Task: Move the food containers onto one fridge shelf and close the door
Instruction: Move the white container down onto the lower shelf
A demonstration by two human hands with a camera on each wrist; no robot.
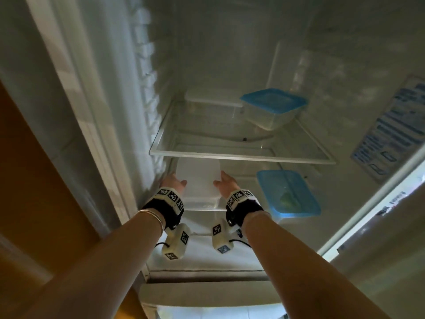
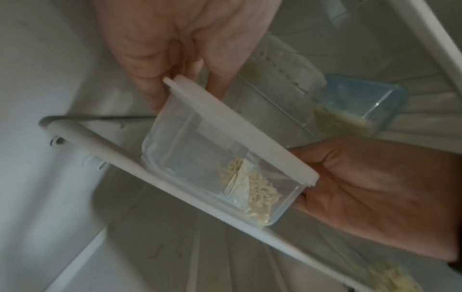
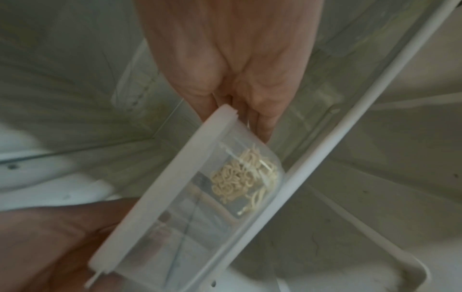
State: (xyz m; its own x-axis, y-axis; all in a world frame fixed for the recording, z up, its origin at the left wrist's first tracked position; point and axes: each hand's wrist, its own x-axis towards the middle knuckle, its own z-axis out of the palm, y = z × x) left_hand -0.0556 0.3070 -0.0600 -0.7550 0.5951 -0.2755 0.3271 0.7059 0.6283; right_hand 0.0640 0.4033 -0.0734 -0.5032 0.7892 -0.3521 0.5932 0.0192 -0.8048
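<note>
Both hands have the white-lidded container between them on the lower shelf, near its left end: the left hand wraps the left side wall and the right hand the right one, fingers curled round the clear walls just under the lid. Two containers already sit on the upper shelf, a blue-lidded container at far right and a second white-lidded container just left of it, while a third tub with a blue lid stays on the lower shelf to the right. One likely snag, as I judge it, is the front rail of the upper shelf: the container must come out from under it and rise past it, and a lid corner catching there could tip the tub or pop the lid, spilling the noodles inside. Smooth, thin walls squeezed from the sides could also slip. Much is hard to read: the fingertips are hidden behind the container in the head view, so how far they reach is unclear; both wrist views are blurred; whether the tub rests on the shelf or is just lifted I cannot tell; and the fridge door is cut off from view.
</note>
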